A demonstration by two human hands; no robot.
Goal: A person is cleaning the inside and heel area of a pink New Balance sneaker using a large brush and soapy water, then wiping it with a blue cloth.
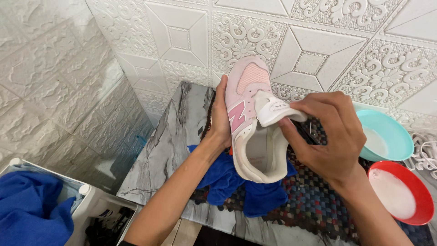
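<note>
Head view: pink sneaker [248,123] upright, toe pointing up.

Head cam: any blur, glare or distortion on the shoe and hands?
Head view: pink shoe sharp, no motion blur on left hand or right hand; light soft and even, only faint shadows under the blue cloth; mild sheen on the marble tabletop; wide-angle bowing at the wall panels; red bowl near the edge, slightly soft.
</note>
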